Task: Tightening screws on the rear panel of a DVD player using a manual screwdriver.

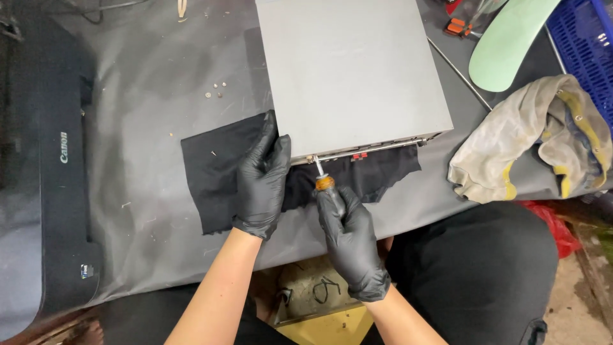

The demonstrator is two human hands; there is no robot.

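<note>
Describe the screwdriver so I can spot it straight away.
Find the big flat grey metal case lying on the dark table. At its near edge, over the black cloth, the right hand grips the screwdriver. Its short silver shaft and amber collar stand out against the black gloves.

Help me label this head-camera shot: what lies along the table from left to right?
Black printer → black cloth → left hand → right hand holding a screwdriver → crumpled rag.
</note>
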